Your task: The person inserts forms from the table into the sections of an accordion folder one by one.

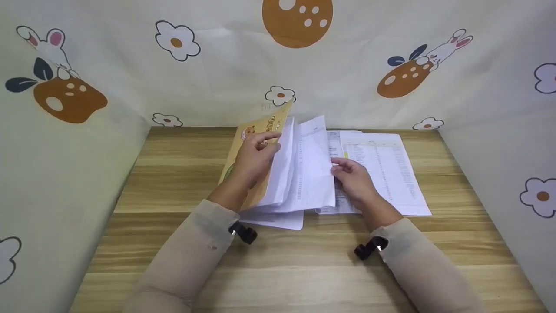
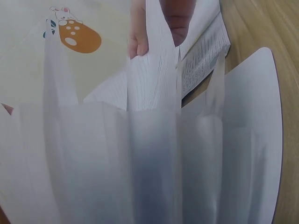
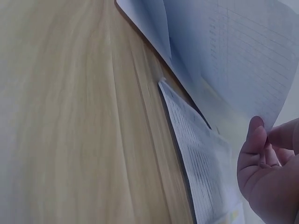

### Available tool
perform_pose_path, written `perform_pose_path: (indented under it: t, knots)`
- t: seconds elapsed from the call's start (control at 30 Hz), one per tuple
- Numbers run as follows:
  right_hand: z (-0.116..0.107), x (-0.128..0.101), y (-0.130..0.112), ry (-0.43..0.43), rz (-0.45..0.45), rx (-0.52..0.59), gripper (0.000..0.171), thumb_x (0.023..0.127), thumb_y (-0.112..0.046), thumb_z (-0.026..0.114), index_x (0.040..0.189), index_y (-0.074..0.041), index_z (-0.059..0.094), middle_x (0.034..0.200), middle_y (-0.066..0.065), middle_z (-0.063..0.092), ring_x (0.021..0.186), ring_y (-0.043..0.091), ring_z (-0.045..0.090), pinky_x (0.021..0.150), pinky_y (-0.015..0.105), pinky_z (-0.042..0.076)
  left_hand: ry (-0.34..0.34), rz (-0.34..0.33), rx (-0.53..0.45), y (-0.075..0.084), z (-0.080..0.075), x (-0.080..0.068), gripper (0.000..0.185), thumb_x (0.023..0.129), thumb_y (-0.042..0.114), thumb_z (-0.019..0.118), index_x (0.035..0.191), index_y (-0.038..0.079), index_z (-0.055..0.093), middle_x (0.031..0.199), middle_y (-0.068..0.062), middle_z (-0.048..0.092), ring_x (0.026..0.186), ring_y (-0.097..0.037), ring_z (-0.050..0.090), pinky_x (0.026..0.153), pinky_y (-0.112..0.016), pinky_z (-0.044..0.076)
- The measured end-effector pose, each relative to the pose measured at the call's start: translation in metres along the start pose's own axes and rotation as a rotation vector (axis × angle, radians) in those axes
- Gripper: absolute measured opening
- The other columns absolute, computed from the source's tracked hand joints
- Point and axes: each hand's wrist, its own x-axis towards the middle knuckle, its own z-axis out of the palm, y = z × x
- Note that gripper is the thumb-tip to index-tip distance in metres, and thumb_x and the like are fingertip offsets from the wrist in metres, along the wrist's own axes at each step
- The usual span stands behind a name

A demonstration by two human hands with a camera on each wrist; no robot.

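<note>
A yellow folder (image 1: 247,150) with cartoon drawings on its cover stands partly open in the middle of the table. Its white pockets (image 2: 149,158) fan out in the left wrist view. My left hand (image 1: 256,158) holds the folder by the raised cover, fingers curled at its edge. On the other side, my right hand (image 1: 354,180) pinches the outer edge of a white printed sheet (image 1: 315,165) between thumb and fingers. In the right wrist view this sheet (image 3: 252,56) rises from the folder, with ruled lines on it.
Printed papers (image 1: 391,174) lie flat on the wooden table (image 1: 304,274), right of the folder and partly under the right hand. A patterned cloth (image 1: 226,65) with rabbits, oranges and flowers hangs behind the table and along both sides.
</note>
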Motion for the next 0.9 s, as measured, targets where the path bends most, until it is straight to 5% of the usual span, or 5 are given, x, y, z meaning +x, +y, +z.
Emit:
perform_pose_path:
  t: [0.57,0.9]
  knots:
    - [0.053,0.017,-0.007,-0.072,0.031,-0.046,0.038,0.1,-0.009,0.068,0.138,-0.006,0.069,0.099,0.001,0.073,0.085,0.017,0.07,0.071,0.026,0.057,0.004,0.038,-0.015,0.0,0.001,-0.002,0.032,0.095,0.029,0.072,0.127,0.029,0.079,0.144,-0.002,0.059,0.111,-0.021,0.058,0.092,-0.034,0.052]
    - [0.065,0.021,-0.008,-0.067,0.039,-0.072,0.033,0.1,-0.01,0.068,0.133,-0.007,0.072,0.093,0.0,0.075,0.08,0.015,0.069,0.067,0.025,0.054,0.017,0.063,-0.018,-0.001,0.003,-0.002,0.031,0.095,0.028,0.072,0.125,0.027,0.08,0.14,-0.003,0.06,0.104,-0.019,0.057,0.086,-0.031,0.05]
